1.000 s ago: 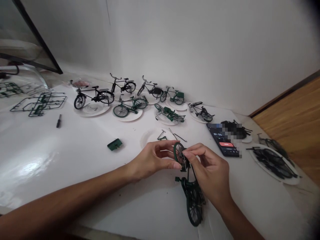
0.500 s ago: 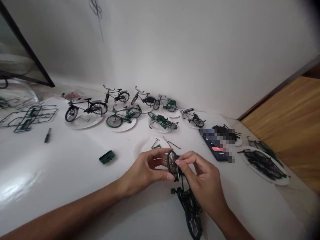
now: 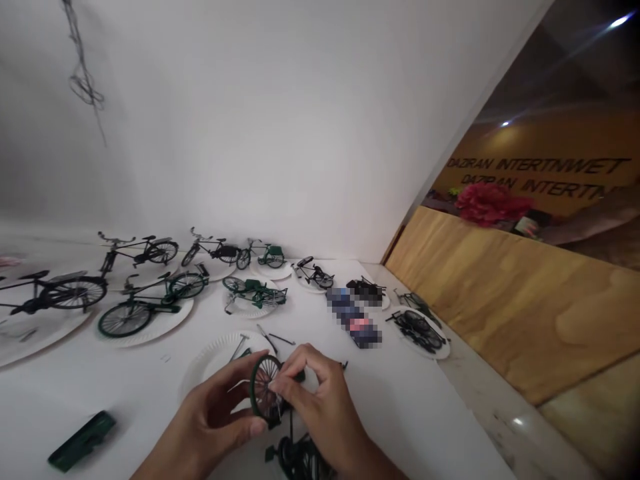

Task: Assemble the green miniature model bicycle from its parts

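A small green-rimmed wheel [image 3: 263, 390] of a model bicycle stands upright between my hands. My left hand [image 3: 215, 417] curves round its left side, fingers at the top and thumb at the bottom. Thumb and fingertips of my right hand [image 3: 320, 400] pinch at the wheel's hub; what lies between them is too small to tell. The dark green bicycle frame [image 3: 295, 453] hangs below, partly hidden by my right hand and cut off by the bottom edge. Just behind is a paper plate [image 3: 200, 353] with thin metal parts.
Several model bicycles, including a green one [image 3: 133, 313], rest on paper plates along the white wall. A phone [image 3: 353, 320], partly pixelated, lies right of centre. A green tray-like part [image 3: 83, 440] is at the lower left. Beyond a wooden panel [image 3: 500, 293], a person's arm [image 3: 595, 220] shows near red flowers.
The view has swung to the right, bringing the panel, flowers and a person's arm into sight. Both hands keep nearly the same hold on the wheel and bicycle.
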The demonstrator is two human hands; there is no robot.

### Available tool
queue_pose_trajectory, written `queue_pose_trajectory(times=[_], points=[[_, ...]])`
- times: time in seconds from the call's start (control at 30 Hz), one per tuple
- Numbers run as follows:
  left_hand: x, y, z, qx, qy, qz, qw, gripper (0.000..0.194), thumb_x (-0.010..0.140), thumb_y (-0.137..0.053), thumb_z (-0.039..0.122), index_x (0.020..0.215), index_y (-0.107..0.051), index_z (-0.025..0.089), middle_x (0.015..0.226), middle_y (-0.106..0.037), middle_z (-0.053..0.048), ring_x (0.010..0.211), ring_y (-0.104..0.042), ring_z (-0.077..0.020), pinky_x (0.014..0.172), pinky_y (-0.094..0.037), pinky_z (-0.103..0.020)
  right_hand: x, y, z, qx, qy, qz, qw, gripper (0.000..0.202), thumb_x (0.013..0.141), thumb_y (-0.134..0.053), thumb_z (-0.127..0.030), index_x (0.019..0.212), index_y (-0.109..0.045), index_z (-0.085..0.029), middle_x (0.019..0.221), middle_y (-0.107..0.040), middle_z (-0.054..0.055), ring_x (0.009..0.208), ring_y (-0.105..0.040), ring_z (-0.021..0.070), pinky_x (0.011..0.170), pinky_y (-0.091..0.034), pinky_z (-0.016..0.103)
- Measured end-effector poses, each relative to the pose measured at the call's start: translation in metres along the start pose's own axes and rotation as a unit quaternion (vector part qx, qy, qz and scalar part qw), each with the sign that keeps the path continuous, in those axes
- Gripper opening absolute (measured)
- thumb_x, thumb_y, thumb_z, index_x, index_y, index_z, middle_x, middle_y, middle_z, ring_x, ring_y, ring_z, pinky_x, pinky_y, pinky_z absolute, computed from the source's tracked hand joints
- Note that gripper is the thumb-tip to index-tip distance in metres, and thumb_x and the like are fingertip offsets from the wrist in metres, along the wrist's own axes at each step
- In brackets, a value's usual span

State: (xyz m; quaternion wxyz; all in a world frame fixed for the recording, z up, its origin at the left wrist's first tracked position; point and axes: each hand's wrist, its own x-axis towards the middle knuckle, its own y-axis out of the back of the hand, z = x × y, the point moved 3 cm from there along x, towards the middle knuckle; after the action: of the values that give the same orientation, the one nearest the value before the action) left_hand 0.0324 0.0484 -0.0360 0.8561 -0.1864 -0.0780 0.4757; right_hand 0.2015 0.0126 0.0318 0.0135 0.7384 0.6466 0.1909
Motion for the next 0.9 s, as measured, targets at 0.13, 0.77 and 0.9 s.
queue_pose_trajectory(times=[0.13,0.77,0.9], points=[[-0.003,-0.007,0.01,0.013,0.006,0.021,1.0,0.07,0.065,-0.092,0.032,0.129,-0.063,0.026,0.124,-0.068,-0.009,0.119,-0.061,-0.0331,0.102,-0.05,-0.046,-0.001,-0.002,0.002,-0.013,0.017,0.006,1.0,0.017,0.083,-0.073,-0.023,0.071,-0.061,-0.021,0.073,-0.064,-0.001,0.075,-0.062,0.0178,0.076,-0.046,0.03],[-0.006,-0.017,0.033,0.006,-0.018,-0.015,1.0,0.068,0.07,-0.089,0.022,0.131,-0.06,0.02,0.124,-0.065,-0.01,0.115,-0.06,-0.0242,0.098,-0.048,-0.037,0.005,0.003,0.007,-0.001,0.064,-0.065,0.996,0.018,0.095,-0.063,-0.031,0.081,-0.069,-0.022,0.098,-0.067,0.005,0.105,-0.061,0.0209,0.095,-0.044,0.033],[-0.006,-0.017,0.035,0.011,-0.015,-0.001,1.0,0.072,0.065,-0.091,0.021,0.13,-0.061,0.019,0.118,-0.068,-0.009,0.11,-0.062,-0.0244,0.094,-0.049,-0.036,0.007,0.003,0.009,0.011,0.036,-0.076,0.996,0.023,0.093,-0.065,-0.035,0.076,-0.065,-0.021,0.102,-0.066,0.005,0.102,-0.062,0.0204,0.093,-0.045,0.033]])
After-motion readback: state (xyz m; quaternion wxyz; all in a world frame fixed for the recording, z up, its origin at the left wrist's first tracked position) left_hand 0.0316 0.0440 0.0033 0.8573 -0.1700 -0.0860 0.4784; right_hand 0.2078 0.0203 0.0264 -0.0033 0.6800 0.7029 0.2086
